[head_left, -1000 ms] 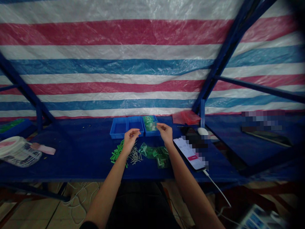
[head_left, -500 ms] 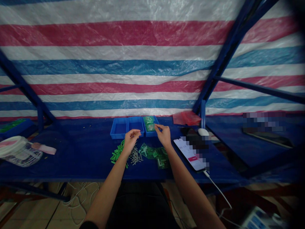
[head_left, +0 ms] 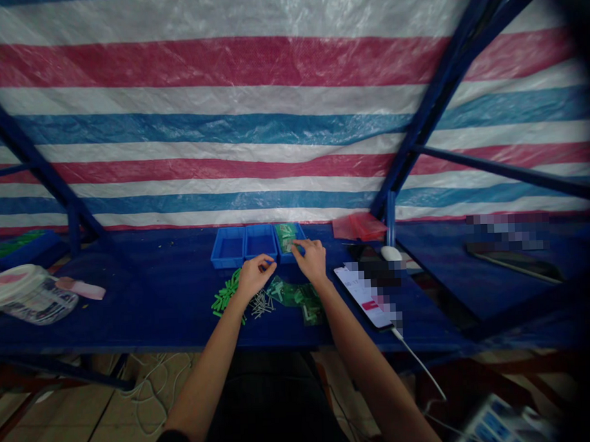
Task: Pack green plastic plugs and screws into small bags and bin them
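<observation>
Ribbed, finger-shaped green plastic wall plugs (head_left: pixel 224 293) lay heaped beside thin metallic screws (head_left: pixel 262 304) on the near part of the smooth blue table (head_left: pixel 147 290); glossy, crumpled green packets (head_left: pixel 292 294) lay just right of the screws. Beyond stood three rectangular blue plastic bins (head_left: pixel 260 240), the right one holding clear-looking bags with green contents (head_left: pixel 286 233). Left hand (head_left: pixel 255 275) hung above the plugs and screws, fingers curled, thumb near the index finger; right hand (head_left: pixel 310 259) reached to the right bin's near edge, fingertips bunched. Could not tell whether either pinched anything. Compared with one second earlier, the fingertips had drawn closer together, the right hand shifting left; heaps and bins looked unchanged. Phone (head_left: pixel 365 299) screen text and bucket (head_left: pixel 34 298) print: too small or blurred to read.
</observation>
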A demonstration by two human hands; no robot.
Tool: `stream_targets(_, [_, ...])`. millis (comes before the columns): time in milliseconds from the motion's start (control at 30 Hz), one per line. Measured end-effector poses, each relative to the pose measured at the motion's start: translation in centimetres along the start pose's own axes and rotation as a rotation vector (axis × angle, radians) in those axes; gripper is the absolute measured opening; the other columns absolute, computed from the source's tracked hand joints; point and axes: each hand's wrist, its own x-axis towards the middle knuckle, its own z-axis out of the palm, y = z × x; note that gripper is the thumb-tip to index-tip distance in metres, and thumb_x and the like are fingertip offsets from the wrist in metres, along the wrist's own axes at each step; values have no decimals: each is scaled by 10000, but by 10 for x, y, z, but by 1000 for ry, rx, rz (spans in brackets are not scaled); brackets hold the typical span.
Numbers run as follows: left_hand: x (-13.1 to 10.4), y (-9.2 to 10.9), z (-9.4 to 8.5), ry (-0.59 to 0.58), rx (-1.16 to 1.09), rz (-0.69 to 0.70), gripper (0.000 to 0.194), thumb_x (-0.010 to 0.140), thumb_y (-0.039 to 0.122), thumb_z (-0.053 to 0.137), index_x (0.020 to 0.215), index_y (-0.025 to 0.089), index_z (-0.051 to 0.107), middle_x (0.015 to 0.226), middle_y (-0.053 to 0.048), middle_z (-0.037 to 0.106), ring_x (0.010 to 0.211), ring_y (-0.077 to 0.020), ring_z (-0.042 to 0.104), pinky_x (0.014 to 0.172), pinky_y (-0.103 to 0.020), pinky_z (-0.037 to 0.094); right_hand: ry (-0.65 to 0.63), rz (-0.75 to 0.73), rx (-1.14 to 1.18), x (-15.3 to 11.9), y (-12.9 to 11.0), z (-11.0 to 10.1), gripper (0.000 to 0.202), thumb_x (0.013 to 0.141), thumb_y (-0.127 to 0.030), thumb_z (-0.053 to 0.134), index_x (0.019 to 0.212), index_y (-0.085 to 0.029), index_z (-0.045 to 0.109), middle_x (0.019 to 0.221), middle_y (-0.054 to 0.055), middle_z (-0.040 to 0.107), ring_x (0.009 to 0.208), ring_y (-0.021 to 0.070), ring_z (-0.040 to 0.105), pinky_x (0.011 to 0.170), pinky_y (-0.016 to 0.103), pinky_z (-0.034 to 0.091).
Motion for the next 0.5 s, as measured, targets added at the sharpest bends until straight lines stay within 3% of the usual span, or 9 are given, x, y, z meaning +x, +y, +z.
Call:
stream_targets(167, [-6, 8, -5, -112, 239, 31, 221, 748, 363, 592, 911, 233, 663, 724, 8, 686, 641, -151, 605, 583, -232, 384, 28, -23, -11, -3, -2, -4, 263, 843, -386, 482, 986, -263, 665, 1029, 56, 624, 977, 261, 447, 789, 394, 342])
stream_targets(267, [-7, 8, -7, -178, 274, 48, 246, 746, 388, 591, 927, 236, 660, 731, 8, 686, 646, -156, 608, 574, -231, 380, 88, -44, 71, -1, 1, -8, 252, 811, -309, 510, 1016, -264, 648, 1074, 50, 605, 1002, 257, 453, 823, 411, 354])
stream_targets(400, [-7, 4, -8, -249, 279, 64, 275, 728, 395, 606, 952, 244, 653, 736, 14, 685, 689, -166, 621, 568, -227, 373, 209, -101, 331, 3, 7, -14, 352, 695, -86, 436, 978, -215, 602, 1071, 48, 605, 1028, 216, 498, 884, 399, 385])
stream_targets(500, [-7, 3, -7, -272, 275, 64, 271, 719, 371, 617, 954, 242, 654, 729, 18, 683, 695, -161, 621, 573, -224, 373, 247, -49, 612, 3, 8, -11, 319, 616, -59, 385, 874, -203, 504, 987, 47, 622, 926, 180, 577, 772, 332, 470])
